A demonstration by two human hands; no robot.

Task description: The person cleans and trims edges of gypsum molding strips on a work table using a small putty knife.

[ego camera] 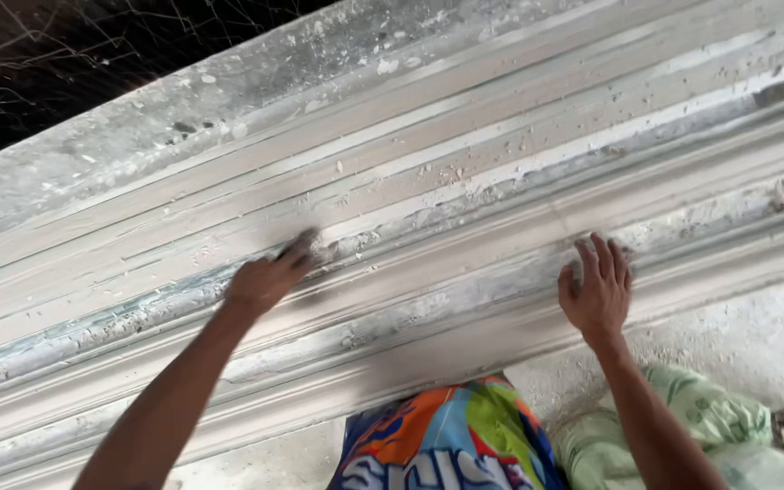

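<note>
Bright patterned shirt (451, 440) sits just below a long dusty plaster moulding (465, 172). Left hand (268, 279) presses a dark tool against its grooves, fingers closed around it. Right hand (597, 289) lies flat on its lower ridge, fingers spread.

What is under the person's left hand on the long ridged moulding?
The left hand presses on the long plaster moulding, over a groove strewn with white crumbs. A dark object seems to poke out at its fingertips; what it is stays hidden. The right hand lies flat nearby.
</note>
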